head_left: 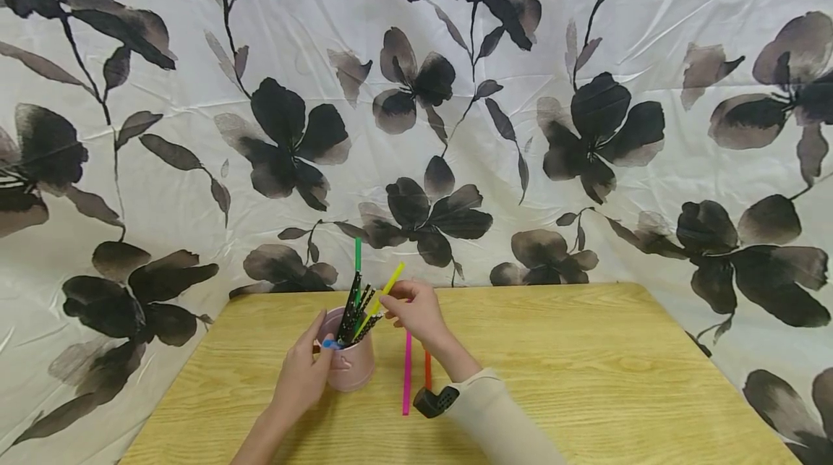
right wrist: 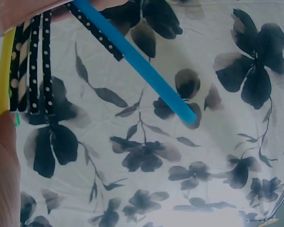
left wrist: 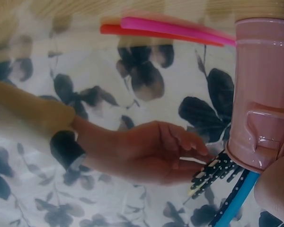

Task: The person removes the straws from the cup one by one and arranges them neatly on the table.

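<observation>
A pink cup (head_left: 351, 372) with a small handle stands on the table. My left hand (head_left: 301, 371) grips it from the left, thumb at the front and fingers behind. Inside stand several black straws with white dots (head_left: 349, 313), a green straw (head_left: 358, 255) and a blue straw (right wrist: 151, 75), which appears only as a short bit in the head view. My right hand (head_left: 418, 312) pinches a yellow straw (head_left: 395, 275) near its upper part. The yellow straw leans to the right, its lower end in the cup.
A magenta straw (head_left: 407, 378) and an orange-red straw (head_left: 428, 369) lie on the wooden table (head_left: 586, 371), right of the cup and partly under the right forearm. A flowered cloth (head_left: 507, 89) hangs behind the table. A black wrist camera (head_left: 434, 402) sits on the right sleeve.
</observation>
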`<state>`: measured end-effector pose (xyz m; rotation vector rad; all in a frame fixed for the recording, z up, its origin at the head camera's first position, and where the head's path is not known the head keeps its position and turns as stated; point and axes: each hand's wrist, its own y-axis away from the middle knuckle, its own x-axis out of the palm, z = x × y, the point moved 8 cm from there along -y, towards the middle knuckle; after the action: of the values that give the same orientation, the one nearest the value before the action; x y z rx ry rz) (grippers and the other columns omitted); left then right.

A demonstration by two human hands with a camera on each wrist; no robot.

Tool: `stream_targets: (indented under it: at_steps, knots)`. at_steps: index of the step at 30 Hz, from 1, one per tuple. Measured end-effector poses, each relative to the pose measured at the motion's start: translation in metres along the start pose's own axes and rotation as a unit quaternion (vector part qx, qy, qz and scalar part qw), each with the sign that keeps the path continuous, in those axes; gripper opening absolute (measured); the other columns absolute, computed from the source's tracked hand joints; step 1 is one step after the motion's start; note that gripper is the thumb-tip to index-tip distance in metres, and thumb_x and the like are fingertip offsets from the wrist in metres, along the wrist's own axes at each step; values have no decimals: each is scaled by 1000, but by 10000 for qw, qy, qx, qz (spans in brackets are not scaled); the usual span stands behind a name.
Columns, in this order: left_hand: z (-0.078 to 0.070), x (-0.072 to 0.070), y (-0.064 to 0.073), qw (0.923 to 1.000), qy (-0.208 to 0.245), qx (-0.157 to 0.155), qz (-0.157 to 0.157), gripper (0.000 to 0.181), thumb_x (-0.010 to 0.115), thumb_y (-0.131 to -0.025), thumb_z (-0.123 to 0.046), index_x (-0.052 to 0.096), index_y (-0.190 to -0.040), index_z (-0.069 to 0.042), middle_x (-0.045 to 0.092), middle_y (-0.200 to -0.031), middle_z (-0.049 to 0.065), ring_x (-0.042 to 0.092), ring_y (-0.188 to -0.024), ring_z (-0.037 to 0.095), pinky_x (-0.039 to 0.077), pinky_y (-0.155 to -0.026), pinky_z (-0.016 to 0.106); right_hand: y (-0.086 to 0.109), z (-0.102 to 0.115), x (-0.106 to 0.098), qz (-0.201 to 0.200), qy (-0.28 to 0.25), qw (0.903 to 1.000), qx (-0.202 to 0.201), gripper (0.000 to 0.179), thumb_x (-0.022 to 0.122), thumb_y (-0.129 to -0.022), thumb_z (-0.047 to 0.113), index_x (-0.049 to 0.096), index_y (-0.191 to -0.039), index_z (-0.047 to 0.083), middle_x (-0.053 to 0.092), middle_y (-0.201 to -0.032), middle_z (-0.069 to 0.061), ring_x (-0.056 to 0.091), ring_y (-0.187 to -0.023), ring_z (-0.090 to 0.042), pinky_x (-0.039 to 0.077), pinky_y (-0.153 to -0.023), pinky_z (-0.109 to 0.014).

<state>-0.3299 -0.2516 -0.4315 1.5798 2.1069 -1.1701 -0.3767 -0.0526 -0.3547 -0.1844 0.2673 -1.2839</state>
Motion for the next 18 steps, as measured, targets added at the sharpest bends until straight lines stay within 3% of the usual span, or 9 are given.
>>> stream_targets:
  at_steps: [7, 11, 15, 18]
  knots:
    - [2, 1, 2, 9988, 445, -134, 165, 48, 42, -93, -32, 30, -138, -20, 40, -131, 11, 56, -90, 25, 46, -73, 39, -4, 24, -16, -338, -490, 9962, -632, 17, 60, -82, 5, 63, -98, -2, 61, -87, -15, 59, -79, -28, 50, -61, -38]
    - [0, 0, 3, 9971, 682, -233, 248, 47, 42, -93, -30, 31, -138, -19, 40, -131, 14, 55, -94, 28, 45, -74, 40, -10, 45, -30, -491, -983, 9880, -1085, 18, 58, -83, 1, 59, -100, -7, 56, -91, -26, 58, -80, -34, 50, -61, -40]
    - [-3, 2, 2, 9959, 838, -149, 313, 47, 41, -94, -29, 29, -138, -19, 38, -132, 16, 45, -110, 32, 41, -83, 45, -19, 61, -52, -866, -1106, 9776, -1570, 20, 58, -83, 1, 59, -102, -4, 56, -88, -24, 59, -75, -33, 50, -58, -39]
    - [-2, 6, 3, 9940, 990, -247, 400, 46, 38, -94, -32, 26, -138, -24, 40, -130, 17, 50, -106, 27, 38, -85, 47, -20, 77, -67, -1126, -1116, 9685, -1919, 24, 60, -81, 2, 57, -105, -3, 57, -85, -18, 60, -70, -28, 50, -57, -38]
